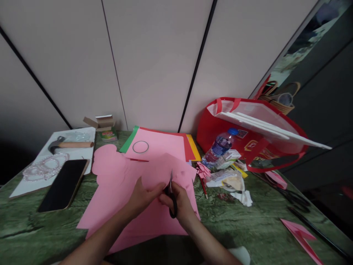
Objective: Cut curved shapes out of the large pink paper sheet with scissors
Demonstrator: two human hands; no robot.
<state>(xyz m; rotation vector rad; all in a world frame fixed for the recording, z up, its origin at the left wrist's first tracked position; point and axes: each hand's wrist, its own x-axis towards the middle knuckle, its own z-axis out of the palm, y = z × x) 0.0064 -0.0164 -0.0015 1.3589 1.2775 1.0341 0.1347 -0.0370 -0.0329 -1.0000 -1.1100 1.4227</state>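
Note:
My right hand (180,204) is closed round the black-handled scissors (174,206), whose blades point up and away from me against a piece of pink paper (157,170). The paper's edge is in the grip of my left hand (145,195), its thumb reaching toward the scissors; some of its fingers are hidden. Beneath both hands lie larger pink sheets (110,206). A pink cut-out with a scalloped edge (107,163) rests at their left. Just behind is a stack of coloured sheets (165,141) with a dark ring (140,147) on it.
On the left are a phone (64,185), a hammer (74,144), beaded strands (45,167) and a small open box (106,130). A water bottle (219,147), plastic scraps (226,179) and a red bag (209,125) stand right. Folded pink paper (300,235) lies near the right edge.

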